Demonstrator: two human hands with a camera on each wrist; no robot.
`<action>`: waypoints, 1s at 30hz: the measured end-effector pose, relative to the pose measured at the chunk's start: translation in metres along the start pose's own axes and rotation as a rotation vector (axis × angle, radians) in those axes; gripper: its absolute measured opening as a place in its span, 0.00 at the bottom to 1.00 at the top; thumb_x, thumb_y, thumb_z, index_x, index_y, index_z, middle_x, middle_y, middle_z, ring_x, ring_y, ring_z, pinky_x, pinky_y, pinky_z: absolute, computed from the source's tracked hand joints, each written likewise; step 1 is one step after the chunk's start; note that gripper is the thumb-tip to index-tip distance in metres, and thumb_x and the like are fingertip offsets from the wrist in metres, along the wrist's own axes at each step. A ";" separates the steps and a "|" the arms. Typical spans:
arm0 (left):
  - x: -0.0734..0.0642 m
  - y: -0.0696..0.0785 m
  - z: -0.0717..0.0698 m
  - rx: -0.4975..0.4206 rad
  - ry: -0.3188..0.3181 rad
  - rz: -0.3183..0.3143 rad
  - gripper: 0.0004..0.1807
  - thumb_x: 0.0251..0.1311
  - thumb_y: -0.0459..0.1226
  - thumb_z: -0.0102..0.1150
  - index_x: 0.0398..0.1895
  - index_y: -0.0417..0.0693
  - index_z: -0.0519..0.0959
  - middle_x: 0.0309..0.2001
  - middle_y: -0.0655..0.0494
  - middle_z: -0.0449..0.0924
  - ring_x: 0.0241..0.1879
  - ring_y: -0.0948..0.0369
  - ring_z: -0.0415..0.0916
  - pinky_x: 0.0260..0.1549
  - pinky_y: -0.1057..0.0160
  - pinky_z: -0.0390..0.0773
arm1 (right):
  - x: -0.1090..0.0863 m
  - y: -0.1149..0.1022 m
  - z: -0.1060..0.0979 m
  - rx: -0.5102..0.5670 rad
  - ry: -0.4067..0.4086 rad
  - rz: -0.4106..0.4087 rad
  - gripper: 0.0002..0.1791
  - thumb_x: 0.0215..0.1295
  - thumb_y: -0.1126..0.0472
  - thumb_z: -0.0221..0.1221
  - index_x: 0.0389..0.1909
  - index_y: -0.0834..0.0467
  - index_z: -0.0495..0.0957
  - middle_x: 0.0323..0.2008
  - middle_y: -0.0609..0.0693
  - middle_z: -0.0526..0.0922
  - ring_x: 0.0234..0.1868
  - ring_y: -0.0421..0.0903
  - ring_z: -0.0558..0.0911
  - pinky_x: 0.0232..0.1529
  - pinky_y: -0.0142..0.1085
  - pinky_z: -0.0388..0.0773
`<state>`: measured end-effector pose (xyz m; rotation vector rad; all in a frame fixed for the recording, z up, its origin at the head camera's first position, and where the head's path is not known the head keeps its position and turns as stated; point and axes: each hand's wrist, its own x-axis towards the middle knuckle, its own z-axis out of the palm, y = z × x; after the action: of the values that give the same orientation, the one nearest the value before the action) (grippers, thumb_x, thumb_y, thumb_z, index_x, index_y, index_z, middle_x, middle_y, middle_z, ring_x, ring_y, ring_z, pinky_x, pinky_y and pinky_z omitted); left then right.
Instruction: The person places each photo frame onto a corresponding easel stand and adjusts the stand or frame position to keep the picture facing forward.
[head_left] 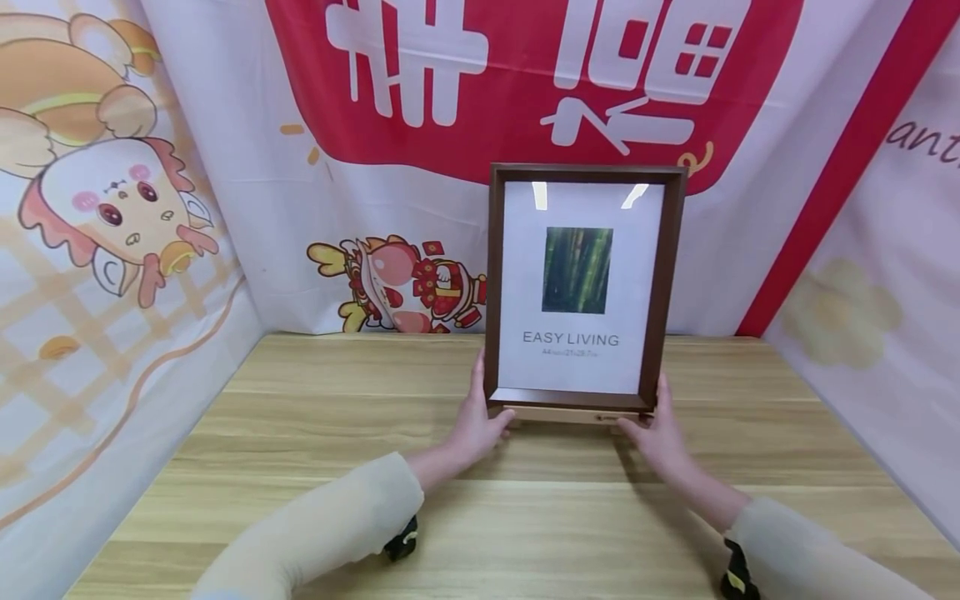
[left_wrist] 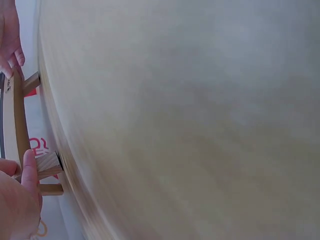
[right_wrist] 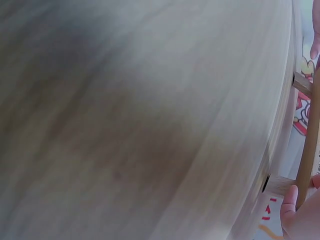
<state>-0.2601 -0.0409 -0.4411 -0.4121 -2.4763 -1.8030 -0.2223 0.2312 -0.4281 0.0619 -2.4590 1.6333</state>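
Note:
A brown picture frame (head_left: pixel 573 325) stands upright, leaning slightly back, with a small green bamboo picture and the words EASY LIVING. It rests on the ledge of a small wooden easel (head_left: pixel 558 414). My left hand (head_left: pixel 476 421) grips the easel's lower left end, its thumb in front and its fingers up along the side of the frame. At the lower right end, my right hand (head_left: pixel 662 435) holds on in the same way. The left wrist view has the ledge (left_wrist: pixel 17 122) and short easel legs (left_wrist: pixel 49 162) on the table; the frame is mostly out of view there.
The wood-grain table (head_left: pixel 360 417) ends at a white and red printed cloth (head_left: pixel 420 158) hanging close behind the frame. Printed cloths also hang along the left side (head_left: pixel 187 350) and the right side (head_left: pixel 862 400).

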 end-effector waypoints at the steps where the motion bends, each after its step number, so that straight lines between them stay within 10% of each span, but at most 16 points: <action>1: -0.001 -0.001 -0.002 0.000 0.006 0.003 0.64 0.56 0.22 0.61 0.74 0.81 0.29 0.74 0.43 0.51 0.31 0.54 0.78 0.23 0.59 0.84 | 0.001 0.000 0.003 0.003 -0.003 -0.005 0.56 0.62 0.80 0.55 0.76 0.54 0.25 0.70 0.73 0.51 0.65 0.67 0.63 0.65 0.55 0.63; 30: -0.011 -0.004 -0.036 0.036 0.038 -0.064 0.64 0.58 0.23 0.62 0.74 0.82 0.28 0.70 0.32 0.55 0.23 0.56 0.78 0.23 0.61 0.83 | 0.009 -0.007 0.039 0.033 -0.015 0.005 0.57 0.62 0.80 0.55 0.77 0.50 0.26 0.72 0.68 0.49 0.67 0.66 0.61 0.67 0.52 0.61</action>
<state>-0.2551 -0.0779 -0.4358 -0.2977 -2.5197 -1.7691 -0.2356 0.1936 -0.4345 0.0722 -2.4454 1.6811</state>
